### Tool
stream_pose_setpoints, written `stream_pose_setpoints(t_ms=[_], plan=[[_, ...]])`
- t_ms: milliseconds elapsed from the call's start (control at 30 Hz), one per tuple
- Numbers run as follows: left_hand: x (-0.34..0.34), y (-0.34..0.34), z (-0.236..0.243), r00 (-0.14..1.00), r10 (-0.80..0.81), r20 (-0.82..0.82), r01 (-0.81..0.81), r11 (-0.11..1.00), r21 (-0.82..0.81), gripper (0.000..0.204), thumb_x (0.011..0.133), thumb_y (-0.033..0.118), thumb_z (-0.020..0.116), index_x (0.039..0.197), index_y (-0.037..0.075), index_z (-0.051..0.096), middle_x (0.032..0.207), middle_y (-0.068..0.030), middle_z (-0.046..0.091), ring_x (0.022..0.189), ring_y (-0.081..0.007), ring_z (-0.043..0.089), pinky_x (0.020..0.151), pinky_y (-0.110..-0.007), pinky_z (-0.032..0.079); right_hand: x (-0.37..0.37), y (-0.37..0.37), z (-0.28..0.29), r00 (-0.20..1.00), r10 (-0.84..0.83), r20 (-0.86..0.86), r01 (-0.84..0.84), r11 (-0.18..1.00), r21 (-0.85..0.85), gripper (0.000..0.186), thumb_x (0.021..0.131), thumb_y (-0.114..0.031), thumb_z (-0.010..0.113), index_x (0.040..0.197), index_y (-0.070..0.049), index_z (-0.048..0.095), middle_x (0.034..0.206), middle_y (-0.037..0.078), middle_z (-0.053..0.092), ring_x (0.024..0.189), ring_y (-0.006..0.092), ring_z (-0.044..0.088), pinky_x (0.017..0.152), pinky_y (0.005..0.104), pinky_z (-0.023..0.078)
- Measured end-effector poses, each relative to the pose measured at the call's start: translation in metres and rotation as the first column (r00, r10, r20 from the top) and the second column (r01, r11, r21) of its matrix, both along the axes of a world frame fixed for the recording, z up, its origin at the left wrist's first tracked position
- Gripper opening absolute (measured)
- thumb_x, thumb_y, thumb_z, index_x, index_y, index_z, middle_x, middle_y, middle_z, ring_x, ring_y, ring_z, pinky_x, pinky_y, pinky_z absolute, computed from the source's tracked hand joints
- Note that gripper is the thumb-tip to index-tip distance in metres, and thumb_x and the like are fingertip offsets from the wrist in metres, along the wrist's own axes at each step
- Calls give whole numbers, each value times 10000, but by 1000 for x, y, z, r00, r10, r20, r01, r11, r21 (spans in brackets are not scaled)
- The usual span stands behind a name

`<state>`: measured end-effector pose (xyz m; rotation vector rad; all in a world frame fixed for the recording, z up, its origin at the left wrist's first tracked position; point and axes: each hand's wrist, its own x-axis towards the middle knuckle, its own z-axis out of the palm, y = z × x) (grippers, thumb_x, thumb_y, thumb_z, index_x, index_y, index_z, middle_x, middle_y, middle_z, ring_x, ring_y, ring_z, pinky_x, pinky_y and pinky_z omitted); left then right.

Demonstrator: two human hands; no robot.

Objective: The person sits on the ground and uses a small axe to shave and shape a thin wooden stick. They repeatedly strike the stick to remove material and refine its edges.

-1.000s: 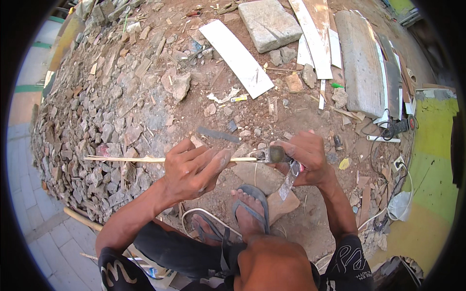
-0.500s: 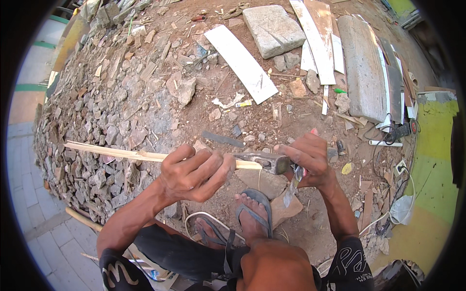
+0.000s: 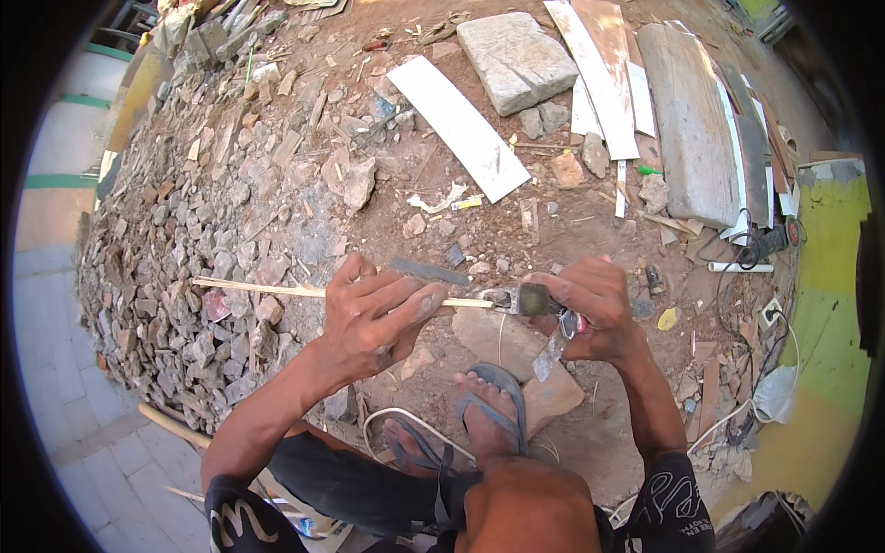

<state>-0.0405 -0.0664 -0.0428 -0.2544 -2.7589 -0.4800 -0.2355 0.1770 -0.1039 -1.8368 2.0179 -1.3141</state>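
My left hand (image 3: 373,313) is closed around a thin, pale wooden strip (image 3: 258,288). The strip's long end reaches left over the rubble, and its short end points toward my right hand. My right hand (image 3: 595,309) is closed around a claw hammer, whose metal head (image 3: 532,300) sticks out to the left. The claw meets the strip's right end; whether it grips a nail there cannot be made out. Below the hammer head, a shiny flat piece like a blade (image 3: 549,358) hangs from the same hand, with a red part by the fingers. A thin strand dangles beneath the strip's end.
Broken stones (image 3: 212,313) heap up on the left. A white board (image 3: 461,129) and concrete slab (image 3: 516,63) lie ahead. Flat stones (image 3: 553,396) sit by my sandalled foot (image 3: 489,410). On the right are a power tool (image 3: 770,241), a white cable (image 3: 728,422) and a yellow-green wall (image 3: 834,276).
The wooden strip has shifted right through or with my left hand, its far left end now nearer. The hammer head has turned slightly in my right hand. My view has shifted a little.
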Motion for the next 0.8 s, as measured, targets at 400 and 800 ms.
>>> stream_pose_setpoints(t_ms=[400,800], plan=[[14,3,-30,998,67,-3,-65,970,232,345,797,-64,771,1120,45,719,958,-89,760,759,-225,664,706,-366,422,6,3,6,990,-102,-92,99,994,-36,602,518,-121,743,1119,-93,755,727,23,602,625,243,601,564,387,424],[27,13,-55,983,100,151,-150,918,367,491,857,18,786,1336,96,714,999,-130,678,869,-271,653,751,-381,527,-8,36,-115,818,-552,160,250,592,766,512,945,-471,738,884,37,712,694,225,641,712,423,663,649,509,493]])
